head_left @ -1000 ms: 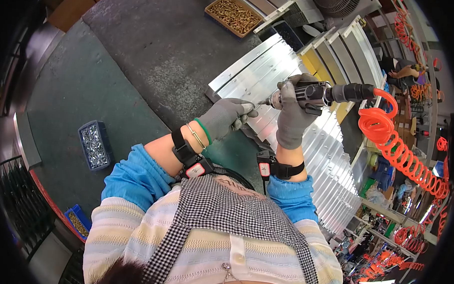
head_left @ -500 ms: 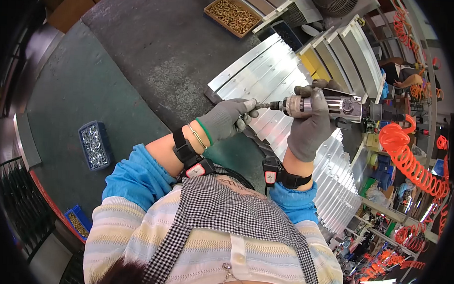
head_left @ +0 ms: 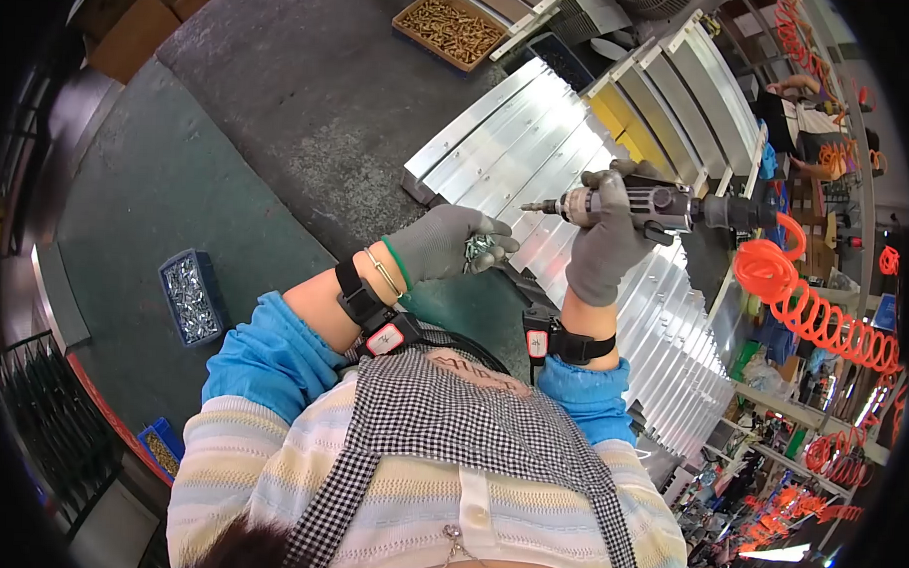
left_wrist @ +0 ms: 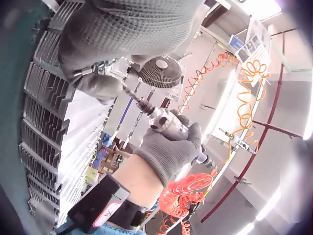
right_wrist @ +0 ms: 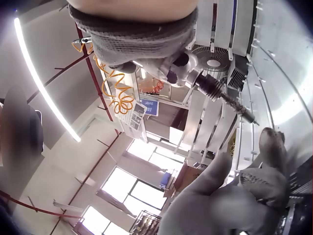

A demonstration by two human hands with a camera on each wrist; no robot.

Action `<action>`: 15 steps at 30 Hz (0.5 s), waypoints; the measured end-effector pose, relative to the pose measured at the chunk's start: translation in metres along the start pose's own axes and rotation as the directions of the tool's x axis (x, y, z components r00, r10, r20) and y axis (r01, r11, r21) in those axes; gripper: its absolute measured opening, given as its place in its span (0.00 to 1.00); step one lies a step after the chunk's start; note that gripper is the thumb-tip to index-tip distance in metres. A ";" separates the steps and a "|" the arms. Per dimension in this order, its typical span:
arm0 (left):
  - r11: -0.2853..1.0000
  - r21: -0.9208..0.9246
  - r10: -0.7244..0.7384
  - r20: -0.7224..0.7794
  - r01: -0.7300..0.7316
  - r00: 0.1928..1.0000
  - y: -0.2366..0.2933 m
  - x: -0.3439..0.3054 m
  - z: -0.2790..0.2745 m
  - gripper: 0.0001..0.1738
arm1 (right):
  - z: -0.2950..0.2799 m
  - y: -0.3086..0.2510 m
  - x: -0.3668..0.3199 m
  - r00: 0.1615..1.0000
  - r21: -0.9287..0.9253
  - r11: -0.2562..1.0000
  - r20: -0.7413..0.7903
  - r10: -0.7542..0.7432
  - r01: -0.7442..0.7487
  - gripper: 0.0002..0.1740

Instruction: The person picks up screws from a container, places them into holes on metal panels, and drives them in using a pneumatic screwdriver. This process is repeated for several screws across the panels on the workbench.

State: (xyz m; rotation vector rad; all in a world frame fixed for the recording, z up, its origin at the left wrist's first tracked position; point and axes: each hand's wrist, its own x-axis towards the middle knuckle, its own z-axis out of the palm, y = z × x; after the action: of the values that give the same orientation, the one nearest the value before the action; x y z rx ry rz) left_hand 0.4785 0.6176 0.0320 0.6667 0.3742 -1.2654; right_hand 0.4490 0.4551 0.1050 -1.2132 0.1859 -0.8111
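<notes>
In the head view my gloved left hand [head_left: 446,242] cups several small silver screws [head_left: 478,247] in its curled fingers. The same screws [left_wrist: 93,69] show under the fingers in the left wrist view. My gloved right hand [head_left: 604,254] grips an air screwdriver [head_left: 667,206] by its body, held level with its bit [head_left: 539,206] pointing left. The bit tip stands a little apart from the left fingertips. Below both hands lies a row of shiny aluminium profiles [head_left: 499,150], side by side, with small holes along them.
A coiled orange air hose [head_left: 814,317] runs from the screwdriver to the right. A blue bin of silver screws [head_left: 192,297] stands at left; a box of brass-coloured parts [head_left: 449,30] is at the far side. Curved metal panels [head_left: 681,102] stand beyond the profiles. A person [head_left: 805,126] is at far right.
The right hand drew the screwdriver right, its bit meeting the left fingertips half a second ago; now bit and fingertips are apart. The left fingers have loosened, showing the screws. The head view shifted slightly.
</notes>
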 end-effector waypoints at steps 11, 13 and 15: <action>0.978 0.156 0.136 0.043 -0.141 0.990 0.001 -0.009 0.005 0.22 | 0.019 0.004 -0.010 0.992 -0.028 0.998 0.106 0.061 -0.059 0.17; 0.969 0.170 0.173 0.056 -0.180 0.983 0.001 -0.002 -0.005 0.21 | 0.021 0.007 -0.010 0.992 -0.049 0.998 0.111 0.056 -0.051 0.17; 0.971 0.148 0.186 0.024 -0.187 0.982 0.000 -0.002 -0.007 0.21 | 0.019 0.009 -0.011 0.986 -0.066 0.996 0.147 0.074 -0.065 0.16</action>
State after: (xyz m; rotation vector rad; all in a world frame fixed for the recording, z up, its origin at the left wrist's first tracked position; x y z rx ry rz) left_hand 0.4788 0.6233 0.0278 0.8047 0.2036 -1.1237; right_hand 0.4556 0.4776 0.1013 -1.3129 0.1303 -0.6545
